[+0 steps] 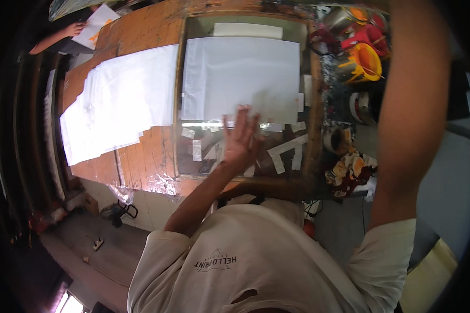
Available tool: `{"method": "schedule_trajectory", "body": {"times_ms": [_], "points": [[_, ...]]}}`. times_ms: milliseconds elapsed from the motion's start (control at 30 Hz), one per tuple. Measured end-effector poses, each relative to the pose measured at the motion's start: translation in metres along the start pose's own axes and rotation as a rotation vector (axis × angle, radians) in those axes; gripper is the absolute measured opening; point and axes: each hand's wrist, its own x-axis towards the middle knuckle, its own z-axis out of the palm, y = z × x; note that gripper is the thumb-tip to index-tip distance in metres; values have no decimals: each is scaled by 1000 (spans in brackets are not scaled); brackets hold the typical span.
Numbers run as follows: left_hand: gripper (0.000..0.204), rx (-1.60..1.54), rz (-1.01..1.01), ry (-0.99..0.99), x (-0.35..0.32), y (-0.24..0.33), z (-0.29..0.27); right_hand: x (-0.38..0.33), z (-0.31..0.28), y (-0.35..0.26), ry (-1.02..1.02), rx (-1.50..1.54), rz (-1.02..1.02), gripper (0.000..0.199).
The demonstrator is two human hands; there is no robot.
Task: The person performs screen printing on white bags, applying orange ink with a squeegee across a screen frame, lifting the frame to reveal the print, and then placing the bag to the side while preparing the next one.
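A white sheet (240,68) lies on a glass-like panel (214,136) set in a wooden frame. My left hand (241,140) is at the sheet's near edge, palm down with its fingers spread, holding nothing; the fingertips look slightly blurred. I cannot tell whether it presses on the sheet. Strips of pale tape (278,160) are stuck on the panel around it. My right arm (413,99) reaches up along the right side and leaves the picture at the top, so its hand is out of sight.
A stack of white sheets (125,94) spreads over the wooden table (141,141) on the left. Paint-smeared containers (368,61), a tape roll (333,141) and crumpled stained paper (352,169) crowd the right. Far left, another person's hand (75,29) holds a printed sheet (96,25).
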Motion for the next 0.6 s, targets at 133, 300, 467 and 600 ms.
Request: {"method": "schedule_trajectory", "body": {"times_ms": [133,300,467,600], "points": [[57,-400,-188,202,34,4,-89,-18,3,2,90,-40,17,25],[60,-1261,-341,439,0,47,-156,-129,65,-67,122,46,107,34],[52,-1834,-1047,129,-50,31,-114,-243,153,-108,-197,-43,203,66],[35,-1740,-1266,166,-53,-4,-64,-262,211,-106,-195,47,265,76]]}}
